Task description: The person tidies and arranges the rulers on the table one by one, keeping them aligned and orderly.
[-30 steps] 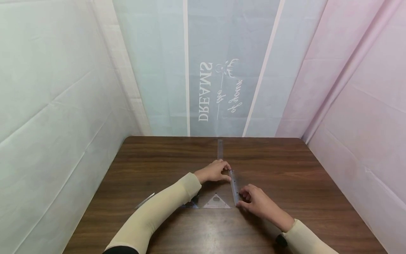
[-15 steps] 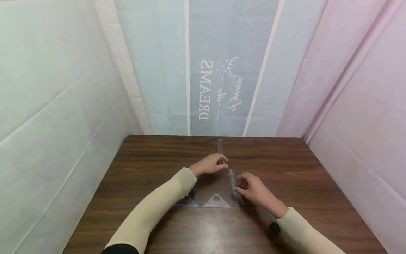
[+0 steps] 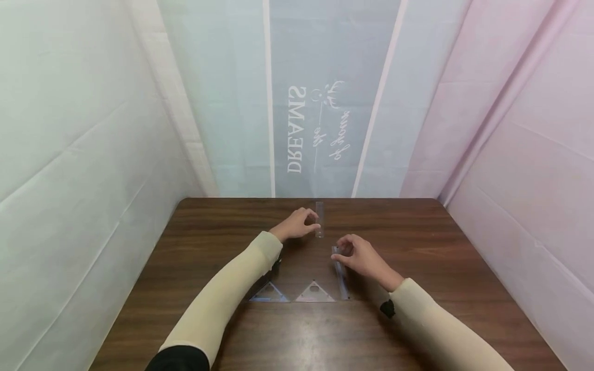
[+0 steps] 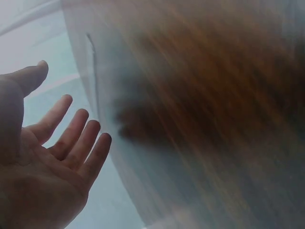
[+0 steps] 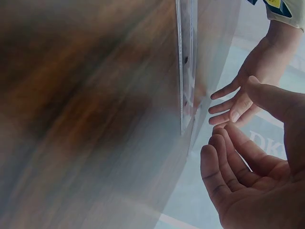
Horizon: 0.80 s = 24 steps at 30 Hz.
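Note:
My left hand (image 3: 295, 223) hovers at the left side of a short clear ruler (image 3: 319, 226) near the table's far edge. Its fingers are relaxed, and the left wrist view shows the bare palm of that left hand (image 4: 57, 167). Over the upper end of a second clear ruler (image 3: 342, 282) is my right hand (image 3: 366, 257), thumb and fingers loosely bent with nothing between them. That ruler (image 5: 188, 62) lies flat beyond the right hand (image 5: 257, 176) in the right wrist view. Left of it lie a clear set square (image 3: 315, 297) and a bluish set square (image 3: 270, 298).
The brown wooden table (image 3: 297, 330) is bounded by pale cloth walls (image 3: 83, 154) at the sides and a printed curtain (image 3: 325, 62) at the back. My left sleeve (image 3: 227, 288) covers part of the table's left side.
My left hand has left the near ruler's top and moved away to the far ruler. My right hand has let go of the near ruler's lower end and risen along it.

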Available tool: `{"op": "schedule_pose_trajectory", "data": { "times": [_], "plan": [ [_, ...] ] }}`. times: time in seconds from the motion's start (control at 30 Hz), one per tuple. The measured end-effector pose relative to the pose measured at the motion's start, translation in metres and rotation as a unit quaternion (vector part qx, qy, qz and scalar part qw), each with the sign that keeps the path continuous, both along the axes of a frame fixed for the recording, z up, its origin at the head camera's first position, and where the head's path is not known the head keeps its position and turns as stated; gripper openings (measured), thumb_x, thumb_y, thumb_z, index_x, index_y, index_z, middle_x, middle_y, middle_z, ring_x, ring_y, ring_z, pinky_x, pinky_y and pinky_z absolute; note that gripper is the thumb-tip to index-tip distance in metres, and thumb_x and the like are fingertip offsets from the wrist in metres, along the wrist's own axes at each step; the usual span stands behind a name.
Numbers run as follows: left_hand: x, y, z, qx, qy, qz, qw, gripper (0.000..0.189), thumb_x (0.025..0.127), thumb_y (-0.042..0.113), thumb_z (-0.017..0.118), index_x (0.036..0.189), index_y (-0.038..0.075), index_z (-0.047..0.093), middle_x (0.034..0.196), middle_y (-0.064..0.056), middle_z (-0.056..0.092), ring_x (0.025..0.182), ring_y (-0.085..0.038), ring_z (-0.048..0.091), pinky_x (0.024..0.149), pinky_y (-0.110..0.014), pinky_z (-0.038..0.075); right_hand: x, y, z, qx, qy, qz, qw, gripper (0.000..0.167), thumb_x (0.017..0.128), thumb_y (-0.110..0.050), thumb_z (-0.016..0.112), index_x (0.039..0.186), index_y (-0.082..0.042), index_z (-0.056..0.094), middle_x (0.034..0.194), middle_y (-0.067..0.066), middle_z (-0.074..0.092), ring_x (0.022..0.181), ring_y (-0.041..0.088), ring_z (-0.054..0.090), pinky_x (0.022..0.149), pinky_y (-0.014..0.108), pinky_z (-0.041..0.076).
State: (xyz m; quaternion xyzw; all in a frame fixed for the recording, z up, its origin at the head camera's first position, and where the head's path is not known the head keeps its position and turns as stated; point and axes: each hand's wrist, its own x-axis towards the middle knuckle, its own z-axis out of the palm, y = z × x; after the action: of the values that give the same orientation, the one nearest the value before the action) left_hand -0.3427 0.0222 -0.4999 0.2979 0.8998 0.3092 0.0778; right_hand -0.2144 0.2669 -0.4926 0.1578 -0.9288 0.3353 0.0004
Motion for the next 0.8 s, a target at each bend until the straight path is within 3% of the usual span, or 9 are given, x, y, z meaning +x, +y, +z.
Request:
{"op": "schedule_pose_trajectory", "data": {
  "times": [0.4, 0.63, 0.8],
  "plan": [
    [-0.029, -0.005, -0.01, 0.002, -0.021, 0.039, 0.999, 0.049, 0.11, 0.035, 0.064, 0.15, 0.007, 0.055, 0.155, -0.016, 0.053, 0.15, -0.035, 0.043, 0.122, -0.05, 0.037, -0.052, -0.023, -0.003, -0.017, -0.071, -0.025, 0.997, 0.04, 0.096, -0.029, 0.085, 0.121, -0.002, 0.069, 0.11, 0.009, 0.069, 0.099, 0.022, 0.066, 0.088, 0.042, 0.058],
    [-0.046, -0.004, -0.016, -0.014, -0.03, 0.053, 0.998, 0.053, 0.111, 0.035, 0.063, 0.154, 0.007, 0.051, 0.157, -0.014, 0.053, 0.149, -0.035, 0.043, 0.122, -0.05, 0.037, -0.078, -0.038, -0.009, -0.004, -0.092, -0.053, 0.9944, 0.042, 0.096, -0.031, 0.085, 0.12, -0.001, 0.067, 0.111, 0.012, 0.069, 0.097, 0.024, 0.067, 0.085, 0.042, 0.058],
    [-0.066, -0.003, -0.023, -0.011, -0.046, 0.063, 0.9969, 0.054, 0.111, 0.036, 0.062, 0.155, 0.007, 0.051, 0.157, -0.014, 0.054, 0.147, -0.034, 0.043, 0.122, -0.047, 0.036, -0.093, -0.047, -0.005, 0.005, -0.11, -0.075, 0.9911, 0.047, 0.094, -0.033, 0.087, 0.118, 0.002, 0.066, 0.107, 0.014, 0.068, 0.09, 0.024, 0.067, 0.081, 0.042, 0.058]
  ]
}}
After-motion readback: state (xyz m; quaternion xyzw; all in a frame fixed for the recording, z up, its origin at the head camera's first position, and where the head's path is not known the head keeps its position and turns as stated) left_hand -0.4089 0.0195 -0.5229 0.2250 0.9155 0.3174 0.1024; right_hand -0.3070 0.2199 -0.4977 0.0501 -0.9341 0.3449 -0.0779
